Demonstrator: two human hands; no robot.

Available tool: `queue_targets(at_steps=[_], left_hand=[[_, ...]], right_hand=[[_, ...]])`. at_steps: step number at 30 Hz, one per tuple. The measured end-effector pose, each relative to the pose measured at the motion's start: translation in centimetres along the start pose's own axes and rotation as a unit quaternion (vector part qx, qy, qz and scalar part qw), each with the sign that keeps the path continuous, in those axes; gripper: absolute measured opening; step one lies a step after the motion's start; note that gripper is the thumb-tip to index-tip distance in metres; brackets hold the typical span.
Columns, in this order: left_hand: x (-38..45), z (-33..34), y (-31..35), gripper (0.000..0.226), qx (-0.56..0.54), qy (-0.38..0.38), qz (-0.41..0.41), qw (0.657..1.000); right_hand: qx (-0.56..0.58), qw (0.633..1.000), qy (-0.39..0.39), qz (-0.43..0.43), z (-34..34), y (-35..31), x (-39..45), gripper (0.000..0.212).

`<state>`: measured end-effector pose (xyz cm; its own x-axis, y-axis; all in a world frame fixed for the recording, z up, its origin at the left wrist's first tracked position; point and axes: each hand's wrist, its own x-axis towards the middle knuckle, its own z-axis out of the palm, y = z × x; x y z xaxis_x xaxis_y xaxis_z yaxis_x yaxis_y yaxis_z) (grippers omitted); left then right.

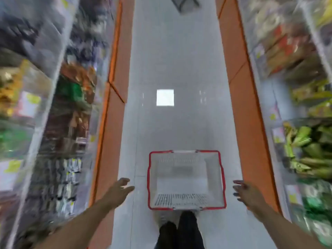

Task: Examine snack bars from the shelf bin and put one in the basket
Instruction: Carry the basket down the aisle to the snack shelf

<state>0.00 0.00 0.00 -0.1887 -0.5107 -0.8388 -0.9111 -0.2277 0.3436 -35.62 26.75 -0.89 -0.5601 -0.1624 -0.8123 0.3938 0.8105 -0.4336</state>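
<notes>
A white plastic basket (186, 206) with a red rim stands on the aisle floor just ahead of my feet, with nothing inside it. My left hand (120, 189) hovers to the basket's left, fingers spread and holding nothing. To the basket's right, my right hand (246, 191) is also spread and holds nothing. Clear shelf bins of packaged snacks line both sides, blurred by motion; green and yellow packs (309, 155) fill a bin on the right, dark packs (61, 177) a bin on the left.
Orange shelf bases (251, 133) border the narrow grey aisle floor (179, 69) on both sides. A dark object (185, 3) lies on the floor at the far end. My legs and shoes (181, 229) stand right behind the basket.
</notes>
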Motion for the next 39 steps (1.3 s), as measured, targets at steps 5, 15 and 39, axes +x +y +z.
queue_targets(at_steps=[5,15,39], left_hand=[[8.0,8.9,-2.8,0.076,-0.037,-0.089,-0.073,0.993],[21.3,17.6,-8.8,0.062,-0.216,-0.083,-0.167,0.958],[4.1,-20.0,30.6,0.051,-0.192,0.135,-0.020,0.972]], right_hand=[[-0.130,0.991,0.027,0.000,5.8,5.2,9.6,0.047],[-0.134,0.988,0.065,0.042,9.1,11.6,25.7,0.049],[-0.079,0.992,-0.002,-0.098,-7.9,-41.9,5.4,0.032]])
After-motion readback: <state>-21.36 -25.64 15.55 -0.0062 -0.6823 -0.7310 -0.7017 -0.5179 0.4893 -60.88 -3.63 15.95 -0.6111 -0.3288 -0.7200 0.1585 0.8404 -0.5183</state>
